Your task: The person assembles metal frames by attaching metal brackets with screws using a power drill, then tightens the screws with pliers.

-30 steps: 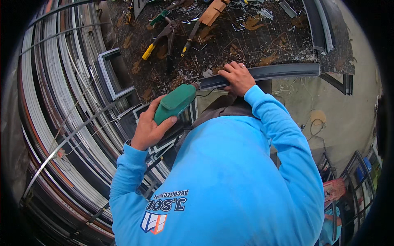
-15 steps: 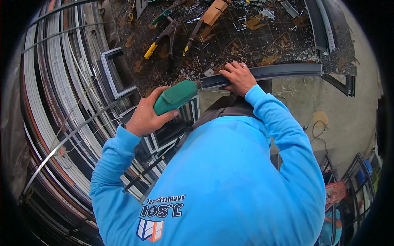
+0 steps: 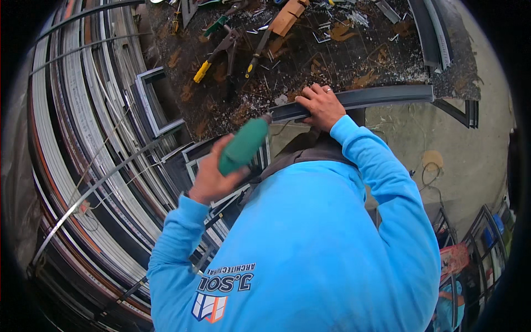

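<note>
My left hand [image 3: 209,178] is wrapped around a green power drill [image 3: 243,145], slightly smeared by motion. The drill's nose points up and to the right, close to the left end of a dark grey metal profile [image 3: 381,96]. Whether the tip touches the profile, I cannot tell. Lying along the near edge of the workbench [image 3: 301,63], the profile is gripped near its left end by my right hand [image 3: 322,108]. The right fingers curl over its top, and a ring shows on one of them.
Yellow-handled clamping pliers [image 3: 218,55], a yellow-tipped tool [image 3: 259,54] and a wooden block [image 3: 289,17] lie on the bench among metal shavings. Long profiles [image 3: 83,122] fill a rack on the left. A small frame [image 3: 157,102] stands beside the bench. A cable [image 3: 430,177] crosses the floor.
My left hand has moved right and toward my body, turning the drill so that it stands steeper. The right hand and the profile have barely moved.
</note>
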`<state>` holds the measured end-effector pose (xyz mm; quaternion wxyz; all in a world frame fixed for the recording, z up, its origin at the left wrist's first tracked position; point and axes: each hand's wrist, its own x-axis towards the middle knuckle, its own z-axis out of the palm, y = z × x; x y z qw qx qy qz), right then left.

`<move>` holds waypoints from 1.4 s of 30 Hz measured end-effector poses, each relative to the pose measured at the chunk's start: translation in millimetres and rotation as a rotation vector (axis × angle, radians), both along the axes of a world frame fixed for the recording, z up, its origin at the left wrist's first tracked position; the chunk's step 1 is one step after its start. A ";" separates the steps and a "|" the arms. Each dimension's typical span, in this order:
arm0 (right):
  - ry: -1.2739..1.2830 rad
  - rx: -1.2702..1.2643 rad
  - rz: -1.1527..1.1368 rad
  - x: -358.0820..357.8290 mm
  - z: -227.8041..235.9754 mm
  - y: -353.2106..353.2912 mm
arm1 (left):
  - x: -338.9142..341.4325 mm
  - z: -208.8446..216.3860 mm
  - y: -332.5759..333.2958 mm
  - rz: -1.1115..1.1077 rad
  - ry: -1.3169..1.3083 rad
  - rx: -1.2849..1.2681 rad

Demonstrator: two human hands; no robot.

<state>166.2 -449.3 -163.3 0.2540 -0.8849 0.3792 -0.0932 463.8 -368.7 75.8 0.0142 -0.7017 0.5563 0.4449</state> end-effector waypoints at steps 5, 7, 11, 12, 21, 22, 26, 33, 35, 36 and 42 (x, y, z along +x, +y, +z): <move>-0.011 0.023 -0.009 0.2 1.4 1.5 | -5.6 20.6 -105.6 0.414 0.221 0.326; 0.010 0.033 -0.010 0.7 0.8 1.2 | -24.4 27.6 -107.5 -0.207 0.104 0.186; 0.029 0.030 -0.001 1.6 -0.8 1.6 | -43.8 26.6 -41.7 -0.839 -0.280 0.317; 0.043 0.051 0.000 1.8 -0.9 1.4 | -34.9 21.4 -33.3 -0.686 -0.203 0.203; 0.018 0.052 0.001 2.8 1.5 0.5 | 9.8 28.9 6.5 0.133 0.193 0.041; 0.008 0.051 -0.001 2.9 1.7 0.3 | 6.9 31.9 9.2 0.114 0.202 0.035; 0.018 0.050 -0.005 3.3 0.1 0.8 | -3.0 28.8 14.9 0.093 0.229 0.044; 0.005 0.037 -0.009 1.7 -1.4 2.7 | -8.2 23.6 13.1 -0.019 0.158 0.057; 0.014 0.034 -0.003 2.2 -1.4 2.9 | -8.4 29.5 12.4 -0.008 0.143 0.062; 0.016 0.034 -0.008 2.6 -1.3 2.9 | -8.2 32.0 11.2 0.000 0.147 0.069; 0.031 0.064 0.005 3.9 -0.8 2.2 | -12.9 26.9 -2.0 -0.062 0.159 -0.006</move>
